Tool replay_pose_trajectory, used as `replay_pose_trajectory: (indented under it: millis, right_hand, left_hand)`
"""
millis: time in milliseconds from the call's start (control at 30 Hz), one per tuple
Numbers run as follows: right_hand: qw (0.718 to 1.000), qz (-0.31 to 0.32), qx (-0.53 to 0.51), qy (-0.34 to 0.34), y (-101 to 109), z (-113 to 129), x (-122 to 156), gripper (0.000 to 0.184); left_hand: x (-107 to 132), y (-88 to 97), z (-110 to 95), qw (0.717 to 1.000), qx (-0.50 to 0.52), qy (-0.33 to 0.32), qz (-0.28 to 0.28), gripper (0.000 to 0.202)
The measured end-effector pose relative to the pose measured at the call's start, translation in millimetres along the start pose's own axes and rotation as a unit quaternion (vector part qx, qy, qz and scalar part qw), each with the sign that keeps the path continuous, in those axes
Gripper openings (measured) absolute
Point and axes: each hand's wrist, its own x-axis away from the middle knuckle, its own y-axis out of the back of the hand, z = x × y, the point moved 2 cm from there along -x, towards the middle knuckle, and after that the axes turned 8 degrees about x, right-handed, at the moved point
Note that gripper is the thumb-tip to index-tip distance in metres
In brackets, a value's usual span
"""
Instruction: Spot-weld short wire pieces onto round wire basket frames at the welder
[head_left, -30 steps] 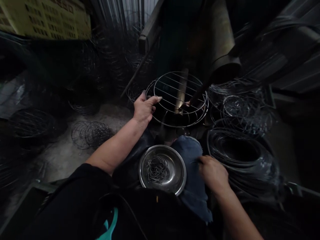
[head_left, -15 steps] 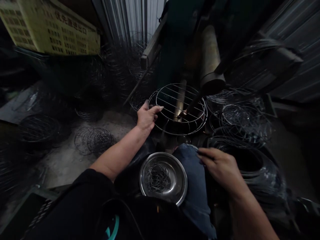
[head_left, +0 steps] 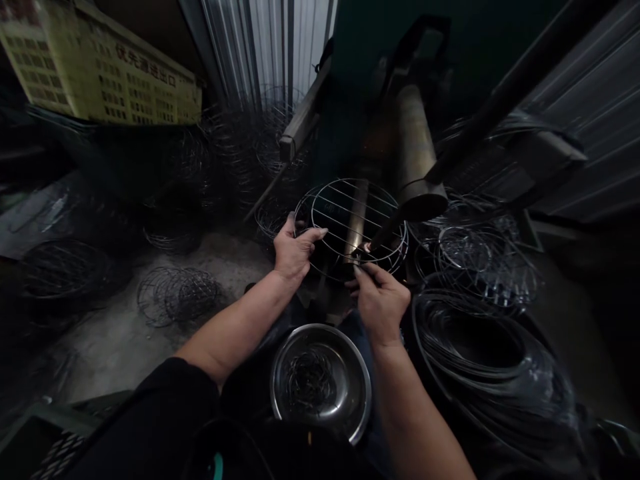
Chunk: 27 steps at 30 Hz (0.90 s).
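Wire rack (head_left: 345, 208) is out in front of the wearer, beyond the steel bowl (head_left: 345, 393), with a brass-coloured post (head_left: 357, 220) showing through its bars and a dark rod (head_left: 393, 227) slanting in from the upper right. Rod's coppery tip ends by the near rim; can't tell if it's touching. The left grip (head_left: 293, 255) is closed around the left edge, thumb over the top and the other fingers round the outside, which I'd guess is to steady the thing while leaving the near side open for the other hand. The right grip (head_left: 383, 300) is down to a tight pinch right at that near rim — looks like it's got a short bit of wire (head_left: 357, 259) between the fingertips, though it's too dark to swear to it. Bowl sits close to the body with a tangle of wire pieces (head_left: 309, 381) in it, probably so they're in easy reach. As for which way the rack points: it's round, so no real long axis. The bars are what give it a direction, running from upper left to lower right, slightly downhill in the view. Barred face is up towards the head camera, bigger ring underneath — looks roughly level, but I can't judge the exact tilt.
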Motion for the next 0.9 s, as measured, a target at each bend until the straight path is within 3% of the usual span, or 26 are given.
replay_pose_trajectory:
  millis: [133,233,333,433,567,900]
  right_hand:
    - [0.987,-0.018,-0.129,-0.096,-7,-8,5,0.029]
    - [0.971,-0.042,-0.199,-0.129,-10,-8,7,0.032]
    - [0.96,-0.016,-0.232,-0.155,-7,-1,8,0.032]
    - [0.96,0.004,-0.237,-0.15,-2,9,8,0.028]
    - [0.969,-0.015,-0.221,-0.111,-5,13,5,0.023]
    - [0.968,-0.072,-0.222,-0.088,-16,-20,9,0.028]
  left_hand:
    - [-1,-1.6,3,1.0,0.009,0.009,-0.011,0.07]
    - [-1,-0.4,3,0.999,0.016,0.011,-0.026,0.071]
    - [1,0.5,1,1.0,0.015,0.013,-0.009,0.064]
    - [4,-0.6,-2,1.0,0.015,0.016,0.01,0.054]
    - [5,-3.9,-4,1.0,0.003,0.008,0.019,0.05]
    - [6,3.4,10,1.0,-0.001,0.018,-0.01,0.055]
